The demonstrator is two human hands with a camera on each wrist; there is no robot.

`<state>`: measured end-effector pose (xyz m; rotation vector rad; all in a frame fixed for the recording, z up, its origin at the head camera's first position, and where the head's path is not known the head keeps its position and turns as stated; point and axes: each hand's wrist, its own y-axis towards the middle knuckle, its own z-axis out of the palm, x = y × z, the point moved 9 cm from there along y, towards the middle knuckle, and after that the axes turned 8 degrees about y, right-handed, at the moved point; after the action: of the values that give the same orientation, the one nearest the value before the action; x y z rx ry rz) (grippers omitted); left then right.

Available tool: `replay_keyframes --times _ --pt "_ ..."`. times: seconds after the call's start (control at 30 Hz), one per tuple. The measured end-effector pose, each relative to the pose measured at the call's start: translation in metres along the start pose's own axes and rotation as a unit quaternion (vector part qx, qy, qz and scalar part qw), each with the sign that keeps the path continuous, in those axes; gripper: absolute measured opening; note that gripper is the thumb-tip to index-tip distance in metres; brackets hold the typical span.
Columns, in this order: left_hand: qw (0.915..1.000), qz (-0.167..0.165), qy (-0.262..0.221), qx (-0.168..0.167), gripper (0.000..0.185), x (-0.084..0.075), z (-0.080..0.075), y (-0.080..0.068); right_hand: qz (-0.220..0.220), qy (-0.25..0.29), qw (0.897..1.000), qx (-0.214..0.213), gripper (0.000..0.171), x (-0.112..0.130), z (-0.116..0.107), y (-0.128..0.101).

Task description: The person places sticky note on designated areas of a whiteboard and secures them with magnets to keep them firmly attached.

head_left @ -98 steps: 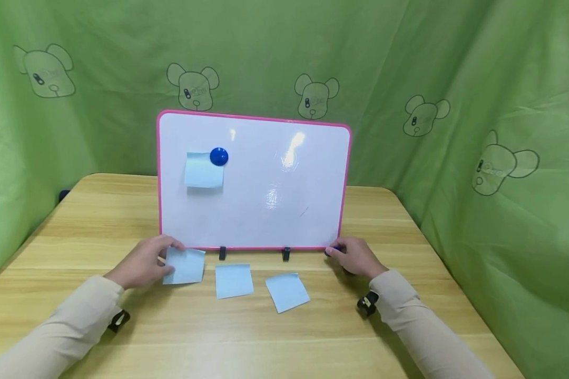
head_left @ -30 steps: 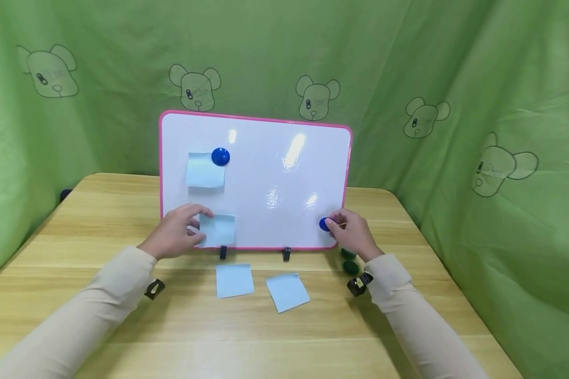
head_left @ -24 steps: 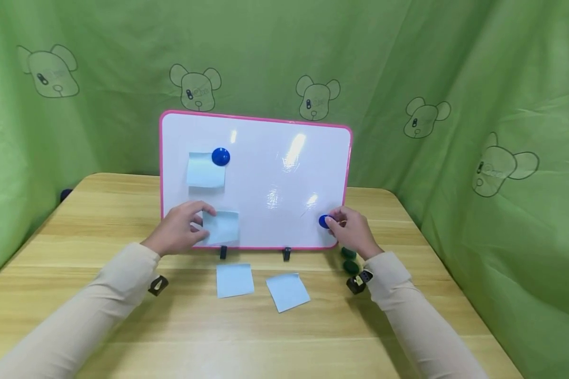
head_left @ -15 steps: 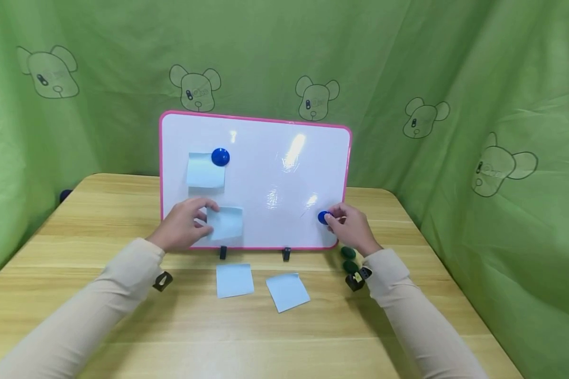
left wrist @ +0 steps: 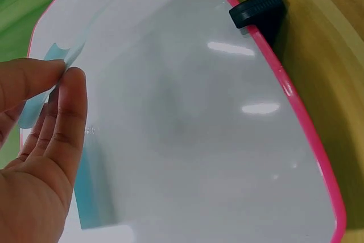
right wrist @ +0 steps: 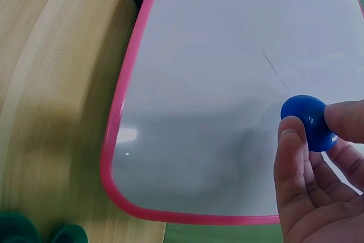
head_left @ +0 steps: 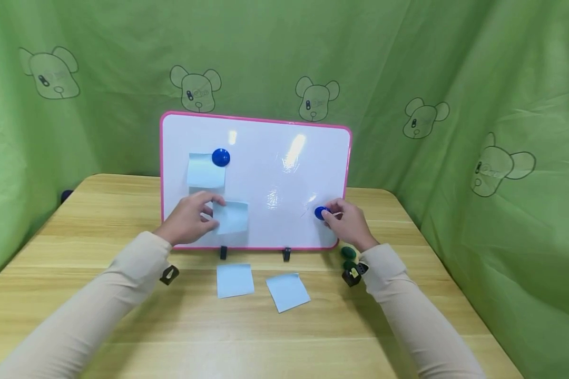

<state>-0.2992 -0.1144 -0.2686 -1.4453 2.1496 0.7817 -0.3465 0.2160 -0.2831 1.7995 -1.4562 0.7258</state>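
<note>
My left hand [head_left: 189, 217] pinches a light blue sticky note [head_left: 232, 217] by its left edge, in front of the whiteboard [head_left: 275, 158]. In the left wrist view that note [left wrist: 35, 109] bends between thumb and fingers and stands off the board. A round blue magnet [head_left: 321, 212] is held between the thumb and fingers of my right hand [head_left: 348, 221], near the board's lower right; the right wrist view shows the magnet [right wrist: 310, 122] apart from the surface. Higher on the board, another blue magnet [head_left: 221, 157] overlaps the top right corner of a second sticky note [head_left: 206, 172].
Two more sticky notes, a left one [head_left: 235, 280] and a right one [head_left: 287, 292], lie on the wooden table [head_left: 246, 342]. Green magnets [head_left: 348, 252] sit below my right hand. Black clip feet [head_left: 286, 254] support the board's lower edge. Green curtains surround the table.
My left hand has lifted the sticky note from the table and carried it up and right before the board. My right hand has raised the blue magnet from the lower corner and shifted slightly left.
</note>
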Motion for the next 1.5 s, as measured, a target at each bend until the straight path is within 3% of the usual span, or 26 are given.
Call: replay_keyframes --times 0.3,0.57,0.93,1.5 --pt "0.9999 -0.009 0.003 0.004 0.035 -0.003 0.001 0.007 -0.006 0.014 1.000 0.001 0.019 0.005 0.001 0.004" --pt "0.9999 0.013 0.007 -0.005 0.036 -0.009 0.000 0.013 -0.008 0.013 1.000 -0.002 0.018 0.007 0.003 0.009" --pt "0.9999 -0.014 0.008 0.004 0.035 -0.014 0.002 0.021 -0.010 0.011 1.000 -0.006 0.019 0.013 0.004 0.013" --pt "0.9998 -0.013 0.016 -0.001 0.038 -0.025 0.007 0.035 -0.019 0.016 0.999 -0.022 0.017 0.022 0.009 0.022"
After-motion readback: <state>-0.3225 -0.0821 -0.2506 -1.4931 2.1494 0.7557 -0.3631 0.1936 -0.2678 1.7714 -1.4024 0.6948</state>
